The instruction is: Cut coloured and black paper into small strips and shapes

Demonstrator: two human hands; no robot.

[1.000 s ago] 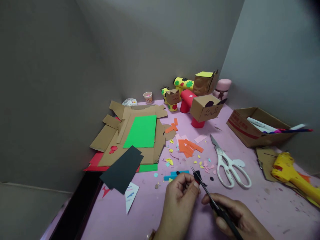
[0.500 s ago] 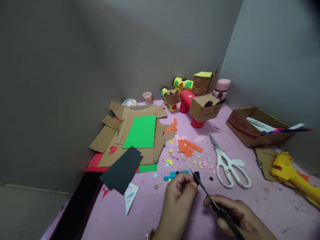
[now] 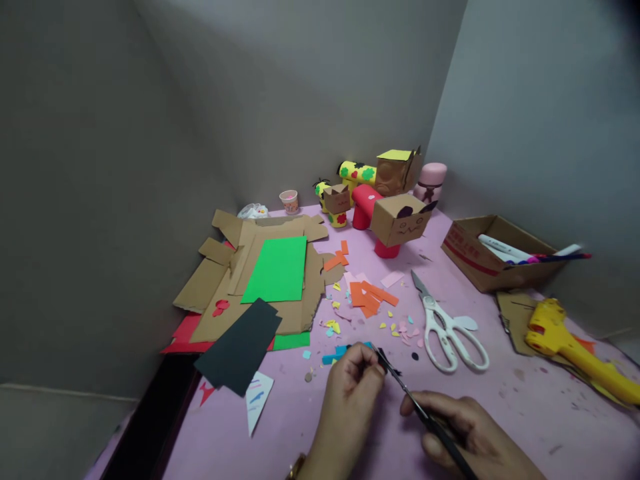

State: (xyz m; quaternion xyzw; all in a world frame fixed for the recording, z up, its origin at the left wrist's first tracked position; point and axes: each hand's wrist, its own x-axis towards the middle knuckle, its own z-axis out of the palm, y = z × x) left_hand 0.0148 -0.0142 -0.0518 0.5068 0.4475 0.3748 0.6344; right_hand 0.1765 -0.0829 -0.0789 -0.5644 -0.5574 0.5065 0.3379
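Between its thumb and fingers, my left hand [image 3: 355, 380] pinches a small piece of black paper [image 3: 383, 357], mostly covered by fingertips and blades. My right hand [image 3: 457, 423] grips a slim pair of scissors [image 3: 404, 388] with metal blades and black handles. Their tips lie at the black piece, right beside my left fingertips. Blue paper strips [image 3: 331, 359] rest on the table just beyond my left hand. A small black paper scrap [image 3: 415, 357] lies past the scissors, near larger white scissors [image 3: 443, 327].
Orange strips [image 3: 367, 297] and scattered scraps cover the pink table [image 3: 280, 440]. Cardboard with a green sheet [image 3: 277, 270] and a black sheet [image 3: 240, 347] lies left. Cardboard-headed animals [image 3: 400, 223] stand behind. Right are a marker box [image 3: 470, 257] and a yellow glue gun [image 3: 563, 340].
The scissor blades now lie across the black paper, and a smaller part of it shows. Both hands stay close together; the whole view has shifted slightly.
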